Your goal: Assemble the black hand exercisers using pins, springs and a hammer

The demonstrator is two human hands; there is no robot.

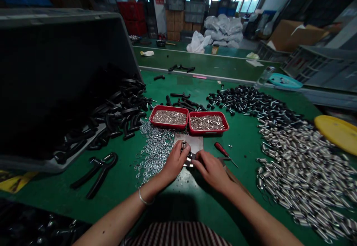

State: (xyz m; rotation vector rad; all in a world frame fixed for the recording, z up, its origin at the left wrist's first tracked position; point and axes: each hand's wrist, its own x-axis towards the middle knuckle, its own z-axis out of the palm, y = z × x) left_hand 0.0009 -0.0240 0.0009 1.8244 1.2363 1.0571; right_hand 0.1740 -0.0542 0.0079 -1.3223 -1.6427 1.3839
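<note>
My left hand [175,160] is closed, its thumb and fingers pinching a small shiny metal cylinder [183,144]. Close beside it, my right hand [209,168] is closed on a small dark part [192,156], mostly hidden by the fingers. Whether the cylinder and dark part are joined I cannot tell. Both hands are over a flat metal plate [197,141]. To the right of the plate lies a red-handled screwdriver [221,148]. Many small metal rings and nuts [156,147] are spread left of my left hand.
Two red trays [169,125] of small metal pieces stand behind the plate. Metal springs [301,164] and black-headed screws [248,101] are heaped right. A grey crate [129,41] spills black handles [122,108] at left, near a V-shaped hand grip [97,171]. A yellow lid [337,132] lies far right.
</note>
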